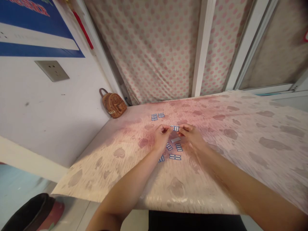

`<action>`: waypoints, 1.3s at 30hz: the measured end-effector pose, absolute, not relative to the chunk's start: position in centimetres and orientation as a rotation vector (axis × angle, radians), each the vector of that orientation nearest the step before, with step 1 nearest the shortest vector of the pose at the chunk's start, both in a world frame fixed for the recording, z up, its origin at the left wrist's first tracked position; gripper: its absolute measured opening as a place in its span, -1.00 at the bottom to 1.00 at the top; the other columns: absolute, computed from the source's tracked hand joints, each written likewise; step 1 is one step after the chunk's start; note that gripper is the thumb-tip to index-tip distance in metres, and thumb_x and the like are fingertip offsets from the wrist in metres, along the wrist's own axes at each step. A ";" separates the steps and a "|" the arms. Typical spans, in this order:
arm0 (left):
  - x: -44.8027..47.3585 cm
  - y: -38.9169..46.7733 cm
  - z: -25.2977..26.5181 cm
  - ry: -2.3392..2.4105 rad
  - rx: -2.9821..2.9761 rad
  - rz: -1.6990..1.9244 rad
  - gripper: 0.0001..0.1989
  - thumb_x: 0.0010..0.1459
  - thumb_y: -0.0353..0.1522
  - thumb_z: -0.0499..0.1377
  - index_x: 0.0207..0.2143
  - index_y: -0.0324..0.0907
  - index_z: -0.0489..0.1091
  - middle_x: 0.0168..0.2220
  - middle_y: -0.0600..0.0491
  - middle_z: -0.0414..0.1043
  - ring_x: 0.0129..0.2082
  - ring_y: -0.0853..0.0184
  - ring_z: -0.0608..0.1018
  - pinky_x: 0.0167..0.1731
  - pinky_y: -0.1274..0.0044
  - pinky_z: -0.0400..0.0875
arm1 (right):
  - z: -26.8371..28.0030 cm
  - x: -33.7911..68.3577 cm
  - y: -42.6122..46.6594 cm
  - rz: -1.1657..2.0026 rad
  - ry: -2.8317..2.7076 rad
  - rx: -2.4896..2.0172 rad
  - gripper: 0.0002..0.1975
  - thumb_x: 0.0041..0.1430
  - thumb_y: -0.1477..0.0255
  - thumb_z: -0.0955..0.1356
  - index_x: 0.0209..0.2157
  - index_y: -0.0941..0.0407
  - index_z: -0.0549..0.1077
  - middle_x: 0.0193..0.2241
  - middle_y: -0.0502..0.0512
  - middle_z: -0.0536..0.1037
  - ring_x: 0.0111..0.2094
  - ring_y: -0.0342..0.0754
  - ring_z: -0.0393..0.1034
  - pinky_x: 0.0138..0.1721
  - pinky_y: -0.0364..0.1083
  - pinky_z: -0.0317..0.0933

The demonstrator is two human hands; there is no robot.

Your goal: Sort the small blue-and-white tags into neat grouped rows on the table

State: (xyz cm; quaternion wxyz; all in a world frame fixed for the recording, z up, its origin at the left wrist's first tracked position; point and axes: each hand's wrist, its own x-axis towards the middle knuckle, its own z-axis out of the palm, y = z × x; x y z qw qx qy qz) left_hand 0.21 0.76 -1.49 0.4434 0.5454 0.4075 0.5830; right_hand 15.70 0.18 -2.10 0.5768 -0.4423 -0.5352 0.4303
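Between my two hands is a small flat blue-and-white striped piece (175, 128), raised a little off the table. The fingertips of my left hand (161, 136) pinch its left end. At its right end the thumb and fingers of my right hand (192, 134) are closed on it. Just below lies a plain grey piece (175, 140). More striped pieces lie nearer me, among them one upright piece (179, 147) and one sideways piece (175, 157). My left wrist partly hides another striped piece (161, 158). Beyond my hands several striped pieces (154, 117) lie grouped together.
A patterned pinkish cloth (228, 154) covers the table. A small brown backpack-shaped bag (115, 105) leans against the wall at the back left. Behind the table hangs a dotted curtain (154, 48). A dark-lined bin (36, 213) stands on the floor at left.
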 end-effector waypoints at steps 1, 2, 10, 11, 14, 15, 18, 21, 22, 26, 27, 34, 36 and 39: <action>0.2 0.8 -1.5 1.015 1.348 1.444 -0.86 0.05 -0.34 0.31 -0.42 -0.22 0.43 -0.45 0.09 0.44 -0.43 0.40 0.44 -0.34 0.55 0.32 | -2.1 15.7 0.2 1.008 -1.253 -1.036 -0.74 -0.07 0.17 0.45 -0.48 0.09 0.50 -0.56 0.02 0.51 -0.49 -0.06 0.41 -0.38 -0.07 0.31; 0.2 0.8 -1.6 1.017 1.342 1.443 -0.86 0.05 -0.34 0.31 -0.42 -0.22 0.42 -0.46 0.09 0.43 -0.44 0.40 0.44 -0.35 0.55 0.32 | -2.1 15.7 0.2 1.003 -1.252 -1.037 -0.73 -0.07 0.17 0.45 -0.48 0.09 0.50 -0.56 0.02 0.51 -0.49 -0.06 0.41 -0.38 -0.07 0.31; 0.4 1.0 -1.5 0.982 1.288 1.408 -0.84 0.04 -0.35 0.30 -0.30 -0.21 0.48 -0.42 0.08 0.48 -0.45 0.39 0.45 -0.37 0.55 0.33 | -2.3 15.6 0.2 0.980 -1.284 -1.054 -0.68 -0.02 0.10 0.44 -0.47 0.08 0.48 -0.55 0.03 0.52 -0.47 -0.03 0.44 -0.36 -0.05 0.36; 0.4 0.9 -1.4 0.989 1.298 1.400 -0.86 0.05 -0.35 0.29 -0.32 -0.22 0.50 -0.43 0.08 0.48 -0.46 0.40 0.45 -0.37 0.55 0.32 | -2.3 15.6 0.2 0.973 -1.286 -1.056 -0.67 0.00 0.09 0.43 -0.46 0.08 0.48 -0.54 0.04 0.52 -0.47 -0.02 0.44 -0.35 -0.04 0.36; 0.2 0.8 -1.0 0.994 1.289 1.407 -0.88 0.04 -0.34 0.29 -0.37 -0.22 0.51 -0.45 0.09 0.47 -0.49 0.42 0.42 -0.39 0.55 0.29 | -2.1 15.5 0.1 0.933 -1.318 -1.053 -0.67 0.07 0.09 0.38 -0.28 0.06 0.48 -0.50 0.03 0.51 -0.46 -0.01 0.44 -0.35 -0.02 0.37; 0.1 0.8 -0.9 0.991 1.277 1.413 -0.88 0.04 -0.34 0.29 -0.38 -0.21 0.51 -0.46 0.10 0.46 -0.50 0.42 0.41 -0.40 0.56 0.28 | -2.0 15.5 0.0 0.900 -1.356 -1.052 -0.65 0.09 0.12 0.38 -0.18 0.05 0.47 -0.47 0.02 0.51 -0.45 -0.01 0.44 -0.34 -0.02 0.37; -0.1 0.8 -0.8 0.985 1.227 1.411 -0.87 0.02 -0.33 0.30 -0.38 -0.21 0.51 -0.47 0.10 0.46 -0.50 0.42 0.42 -0.40 0.56 0.28 | -1.7 15.3 -0.6 0.752 -1.522 -1.063 -0.55 0.10 0.24 0.40 0.05 0.00 0.41 -0.36 0.02 0.50 -0.37 0.00 0.44 -0.28 -0.02 0.35; -0.1 0.8 -0.8 0.968 1.183 1.391 -0.86 0.00 -0.33 0.31 -0.37 -0.21 0.52 -0.44 0.09 0.49 -0.48 0.42 0.43 -0.38 0.56 0.29 | -1.6 15.1 -1.1 0.635 -1.637 -1.109 -0.54 0.14 0.32 0.37 0.10 -0.01 0.40 -0.31 0.04 0.51 -0.32 0.00 0.43 -0.24 -0.01 0.33; -0.1 0.8 -0.8 0.957 1.179 1.380 -0.85 -0.01 -0.32 0.32 -0.37 -0.21 0.53 -0.45 0.09 0.49 -0.49 0.42 0.43 -0.38 0.56 0.30 | -1.5 15.1 -1.2 0.611 -1.656 -1.121 -0.57 0.16 0.33 0.36 0.09 -0.01 0.42 -0.30 0.05 0.52 -0.32 0.01 0.42 -0.23 -0.01 0.32; -0.1 0.9 -1.0 0.928 1.181 1.357 -0.82 -0.03 -0.29 0.34 -0.39 -0.22 0.53 -0.51 0.10 0.45 -0.50 0.42 0.42 -0.39 0.55 0.29 | -1.3 15.2 -1.4 0.570 -1.662 -1.116 -0.67 0.17 0.38 0.33 -0.01 0.00 0.48 -0.31 0.06 0.54 -0.31 0.02 0.42 -0.26 -0.03 0.29; -0.1 0.9 -1.0 0.927 1.179 1.353 -0.81 -0.03 -0.29 0.35 -0.39 -0.22 0.53 -0.52 0.10 0.45 -0.51 0.42 0.42 -0.39 0.55 0.29 | -1.3 15.2 -1.3 0.573 -1.656 -1.111 -0.69 0.17 0.39 0.33 -0.03 0.00 0.49 -0.31 0.06 0.55 -0.32 0.01 0.41 -0.27 -0.03 0.28; -0.1 1.3 -1.4 0.931 1.194 1.345 -0.78 -0.05 -0.25 0.36 -0.41 -0.22 0.51 -0.52 0.10 0.44 -0.51 0.42 0.42 -0.40 0.55 0.28 | -1.7 15.3 -0.8 0.696 -1.542 -1.094 -0.71 0.16 0.31 0.36 -0.07 0.01 0.47 -0.42 -0.02 0.50 -0.40 -0.03 0.40 -0.34 -0.07 0.25; -0.1 1.3 -1.4 0.922 1.211 1.348 -0.78 -0.05 -0.25 0.36 -0.42 -0.21 0.50 -0.52 0.11 0.44 -0.51 0.42 0.42 -0.40 0.55 0.29 | -1.8 15.5 -0.5 0.756 -1.493 -1.065 -0.79 0.15 0.28 0.36 -0.18 0.04 0.47 -0.44 -0.01 0.51 -0.41 -0.04 0.40 -0.36 -0.07 0.25; -0.6 1.4 -1.2 0.899 1.293 1.296 -0.77 -0.02 -0.23 0.36 -0.40 -0.22 0.52 -0.50 0.09 0.46 -0.49 0.41 0.44 -0.37 0.55 0.31 | -1.7 15.7 -0.4 0.788 -1.494 -1.035 -0.85 0.14 0.28 0.35 -0.38 0.06 0.44 -0.50 -0.01 0.50 -0.43 -0.04 0.40 -0.36 -0.08 0.23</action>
